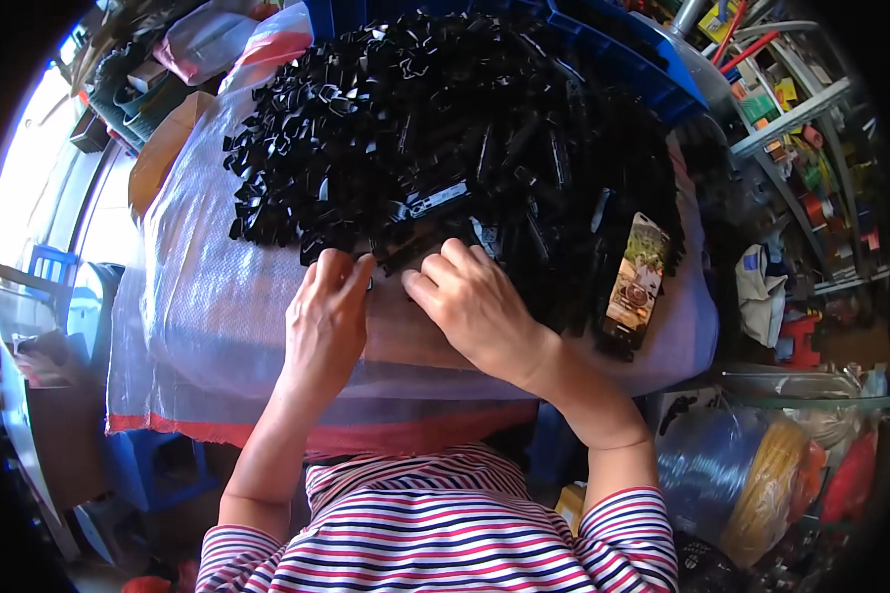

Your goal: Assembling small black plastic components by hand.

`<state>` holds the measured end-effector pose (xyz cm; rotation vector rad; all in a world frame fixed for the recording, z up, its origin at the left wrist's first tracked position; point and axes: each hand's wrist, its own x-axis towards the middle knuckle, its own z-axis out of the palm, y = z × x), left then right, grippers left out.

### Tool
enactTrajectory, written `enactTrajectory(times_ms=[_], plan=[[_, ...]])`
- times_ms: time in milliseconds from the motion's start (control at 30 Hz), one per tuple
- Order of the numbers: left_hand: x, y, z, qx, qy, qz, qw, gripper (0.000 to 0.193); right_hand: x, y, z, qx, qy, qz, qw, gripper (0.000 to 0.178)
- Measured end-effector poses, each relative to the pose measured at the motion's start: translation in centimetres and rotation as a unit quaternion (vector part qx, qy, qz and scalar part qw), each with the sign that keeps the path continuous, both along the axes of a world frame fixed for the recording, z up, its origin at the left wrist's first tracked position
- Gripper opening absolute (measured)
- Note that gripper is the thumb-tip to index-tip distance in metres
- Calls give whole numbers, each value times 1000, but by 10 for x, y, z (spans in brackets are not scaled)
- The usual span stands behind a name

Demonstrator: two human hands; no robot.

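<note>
A large heap of small black bent parts point(316, 148) and longer black pieces point(524, 148) lies before me on a white woven sack point(208, 287). At the heap's near edge, my left hand point(326, 311) is closed, thumb and forefinger pinched by a small dark part with a glint on it. Just to its right is my right hand point(480, 311), with curled fingers pressed together; whatever they hold is hidden. Dark pieces of the heap show between the two hands. A phone point(635, 282) with a lit screen leans on the heap's right side.
Behind the heap stands a blue plastic crate point(653, 74). Shelves point(791, 128) with colourful goods line the right side. Lower right is a clear plastic-wrapped bundle point(707, 460). A blue stool point(158, 469) stands below the sack's red-edged hem at left.
</note>
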<state>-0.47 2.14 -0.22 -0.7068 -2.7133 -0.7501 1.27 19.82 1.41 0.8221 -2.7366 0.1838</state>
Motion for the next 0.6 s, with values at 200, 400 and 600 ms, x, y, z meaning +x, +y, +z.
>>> enactTrajectory(times_ms=[200, 400, 600], plan=[[4, -9, -3, 11, 18, -44, 999, 30, 20, -5, 25, -306, -78, 16, 949, 28], [3, -14, 3, 53, -8, -24, 998, 20, 39, -13, 2, -326, -141, 8, 935, 24], [-1, -22, -4, 359, -251, -78, 896, 21, 39, -11, -2, -172, -6, -24, 985, 26]])
